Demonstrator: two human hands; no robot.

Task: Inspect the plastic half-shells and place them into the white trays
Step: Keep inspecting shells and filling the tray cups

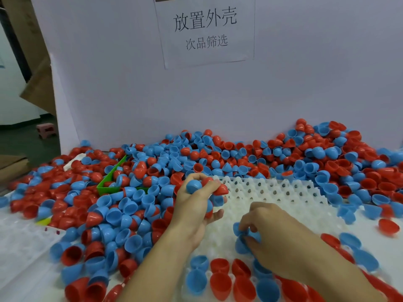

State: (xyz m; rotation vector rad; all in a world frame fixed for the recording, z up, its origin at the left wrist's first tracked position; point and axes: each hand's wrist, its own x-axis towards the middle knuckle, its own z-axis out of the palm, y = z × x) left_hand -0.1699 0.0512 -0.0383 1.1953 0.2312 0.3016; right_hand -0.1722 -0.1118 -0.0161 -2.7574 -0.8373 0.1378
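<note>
A: Where are the shells now?

B: The left hand (196, 200) grips several half-shells (194, 185); the right hand (265, 227) pinches a blue shell (239, 231) over the white tray (283, 192).

A: Any advice?

B: Seat it fully in one free pocket, I think.

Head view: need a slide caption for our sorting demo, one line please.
Left hand grips several red and blue half-shells while right hand sets a blue half-shell into the white tray.

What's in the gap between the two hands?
In the head view, only bare white tray cups separate the left hand from the right hand.
</note>
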